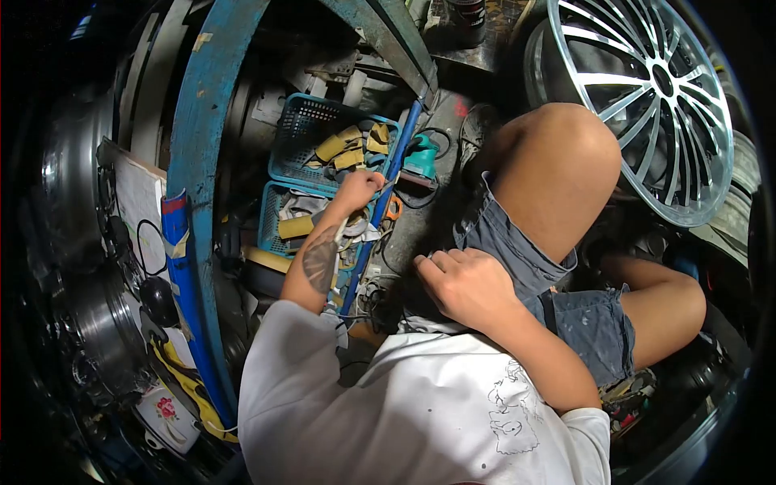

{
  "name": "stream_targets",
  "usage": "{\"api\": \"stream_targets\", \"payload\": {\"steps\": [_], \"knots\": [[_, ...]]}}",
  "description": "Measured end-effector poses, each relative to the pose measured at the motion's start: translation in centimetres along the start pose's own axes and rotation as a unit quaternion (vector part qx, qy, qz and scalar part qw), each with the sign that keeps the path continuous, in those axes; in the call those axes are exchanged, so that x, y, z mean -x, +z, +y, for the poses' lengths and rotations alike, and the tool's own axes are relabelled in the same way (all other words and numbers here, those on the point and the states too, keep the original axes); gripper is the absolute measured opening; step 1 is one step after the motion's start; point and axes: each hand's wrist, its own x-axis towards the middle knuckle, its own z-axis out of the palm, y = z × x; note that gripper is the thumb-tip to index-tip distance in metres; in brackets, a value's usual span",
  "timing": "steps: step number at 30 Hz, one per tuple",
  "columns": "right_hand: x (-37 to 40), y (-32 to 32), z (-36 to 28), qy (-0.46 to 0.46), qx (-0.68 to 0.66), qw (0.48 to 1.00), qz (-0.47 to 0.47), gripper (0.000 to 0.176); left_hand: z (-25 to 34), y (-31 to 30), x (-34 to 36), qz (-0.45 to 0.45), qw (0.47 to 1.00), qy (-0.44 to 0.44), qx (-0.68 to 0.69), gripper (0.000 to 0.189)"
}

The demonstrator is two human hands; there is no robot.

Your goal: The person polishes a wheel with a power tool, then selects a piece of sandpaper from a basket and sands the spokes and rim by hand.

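My left hand (361, 191) reaches over the near rim of a blue plastic basket (283, 137), beside a blue metal bar (402, 141). Its fingers are curled in; whatever they may hold is hidden. Yellow pieces that look like folded sandpaper (343, 147) lie in that basket just beyond the hand. A second blue basket (265, 218), under my left forearm, holds another yellow piece (296, 227) and pale scraps. In my lap, against grey shorts (586, 331), my right hand (467, 283) rests with bent fingers. Its fingertips are out of sight, as is anything inside them.
A multi-spoke alloy wheel (663, 81) stands at upper right beside my knee. On the floor past the bar are a teal power tool (420, 158), an orange-handled item (394, 207) and cables. A blue frame post (194, 121) rises at left, with more wheels (97, 323) beyond.
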Motion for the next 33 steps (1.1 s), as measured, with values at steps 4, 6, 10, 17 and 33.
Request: {"api": "stream_targets", "payload": {"steps": [4,6,10,17,33], "knots": [[-0.1,0.2,0.3,0.014,0.006,1.000,0.001,0.025,-5.6,-0.7,-3.7,0.069,0.995,-0.035,-0.062,0.023],[0.0,0.0,0.4,0.019,0.008,1.000,-0.002,0.026,-9.3,-2.9,-5.0,0.134,0.987,-0.031,-0.088,0.024],[-0.6,-0.2,0.4,0.025,0.015,0.999,-0.015,0.027,-7.9,-8.9,-5.6,0.163,0.973,-0.055,-0.153,0.051],[-1.0,0.3,0.4,0.028,0.024,0.999,-0.018,0.028,-4.2,-7.9,-4.7,0.181,0.968,-0.111,-0.132,0.057],[-1.1,0.1,0.5,0.048,0.047,0.998,0.011,0.018,2.3,-1.5,-2.2,-0.032,0.909,-0.025,-0.415,0.083]]}}
